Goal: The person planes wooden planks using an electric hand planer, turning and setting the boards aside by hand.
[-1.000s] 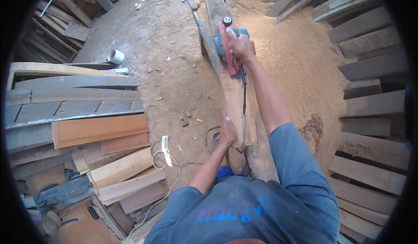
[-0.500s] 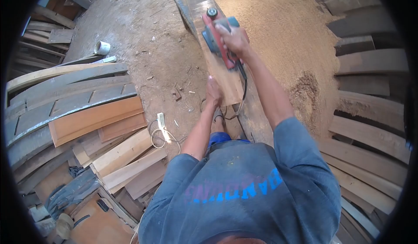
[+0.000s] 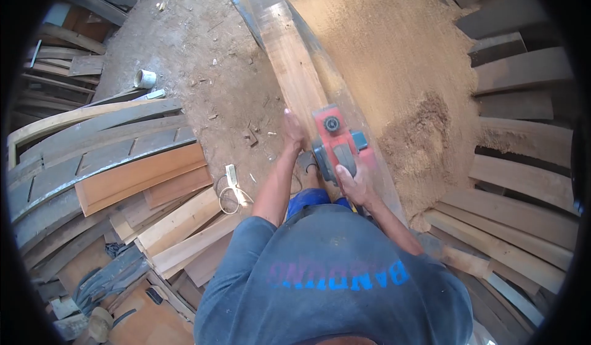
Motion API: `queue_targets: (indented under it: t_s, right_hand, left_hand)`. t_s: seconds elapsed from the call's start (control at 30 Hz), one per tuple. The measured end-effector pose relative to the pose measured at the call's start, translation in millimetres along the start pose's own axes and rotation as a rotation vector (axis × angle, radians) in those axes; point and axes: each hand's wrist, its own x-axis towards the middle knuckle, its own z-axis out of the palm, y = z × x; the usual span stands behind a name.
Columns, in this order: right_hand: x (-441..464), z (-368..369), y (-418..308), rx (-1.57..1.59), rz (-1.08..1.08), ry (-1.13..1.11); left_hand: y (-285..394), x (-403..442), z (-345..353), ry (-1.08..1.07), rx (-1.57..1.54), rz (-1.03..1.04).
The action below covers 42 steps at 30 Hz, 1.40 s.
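A red and teal power planer [image 3: 337, 137] sits over the near end of a long wooden board [image 3: 295, 74]. My right hand [image 3: 358, 183] is wrapped round the planer's rear handle. Against the left edge of the board rests my left hand [image 3: 294, 130], its fingers pointing forward along the wood; whether it grips the edge is hard to make out. Under the board runs a long bench [image 3: 335, 83], visible along the right side. The far part of the board looks darker and rougher than the pale near part.
Stacked boards [image 3: 523, 120] line the right side, beside a wide spread of sawdust [image 3: 394, 55]. On the left lie more planks [image 3: 104, 129], an orange-brown panel [image 3: 144, 177], a white bucket [image 3: 145, 79] and a power strip with a cord [image 3: 231, 176].
The planer has come back along the board toward my body with my right hand on it. My right arm is now bent. My left hand stays at the board's left edge.
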Motion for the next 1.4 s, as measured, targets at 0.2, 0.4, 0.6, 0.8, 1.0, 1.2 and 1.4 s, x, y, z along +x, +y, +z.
queue_targets:
  t_s: [0.2,0.4,0.6,0.8,1.0,1.2,1.4]
  right_hand:
    - [163,25,-39,-0.132,-0.224,0.055]
    - [313,38,-120,0.091,-0.116,-0.041]
    - [426,46,-137,0.085,-0.138,0.002]
    - [420,41,-136,0.281,-0.018,-0.122]
    - [294,39,-101,0.196,0.030,-0.087]
    - [98,33,-13,0.033,-0.045,-0.142]
    - [-27,22,1,-0.043,-0.005,-0.125]
  left_hand:
    - [-7,1,-8,-0.006,0.133,-0.058]
    - [24,-8,-3,0.055,0.320,-0.152]
    - [32,-11,-4,0.030,0.326,-0.163]
    - [-50,-9,5,0.033,0.407,-0.086]
    - [18,-12,-1,-0.040,0.093,-0.156]
    - [-22,-6,-15,-0.193,-0.836,-0.321]
    - [-9,-20,-25,-0.341,-1.043,-0.435]
